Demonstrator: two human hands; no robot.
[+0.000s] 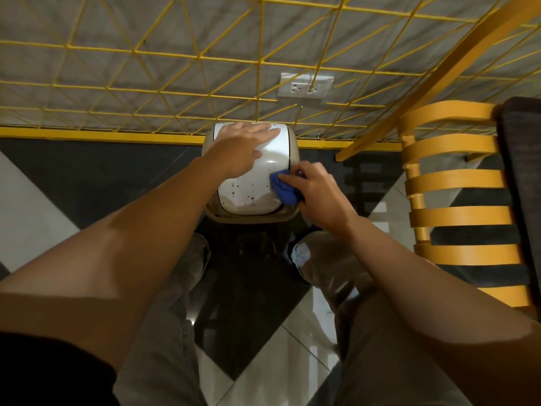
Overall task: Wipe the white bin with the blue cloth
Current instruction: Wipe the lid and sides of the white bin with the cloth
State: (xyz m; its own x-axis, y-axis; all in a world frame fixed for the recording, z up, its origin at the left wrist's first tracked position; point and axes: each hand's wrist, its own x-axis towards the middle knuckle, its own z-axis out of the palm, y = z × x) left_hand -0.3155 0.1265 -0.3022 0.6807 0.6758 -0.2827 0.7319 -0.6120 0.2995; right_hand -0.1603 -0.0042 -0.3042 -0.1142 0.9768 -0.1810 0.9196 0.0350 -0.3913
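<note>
The white bin (248, 194) stands on the floor against the wall, seen from above; its white lid carries brown spots near the front. My left hand (240, 145) lies flat on the far part of the lid, fingers spread. My right hand (310, 189) grips the bunched blue cloth (282, 187) and presses it against the lid's right edge.
A yellow wire grid (205, 57) covers the grey wall behind the bin, with a wall socket (304, 86) above it. A yellow slatted chair (456, 183) stands to the right, close to the bin. My legs stand on black and white floor tiles (38, 200).
</note>
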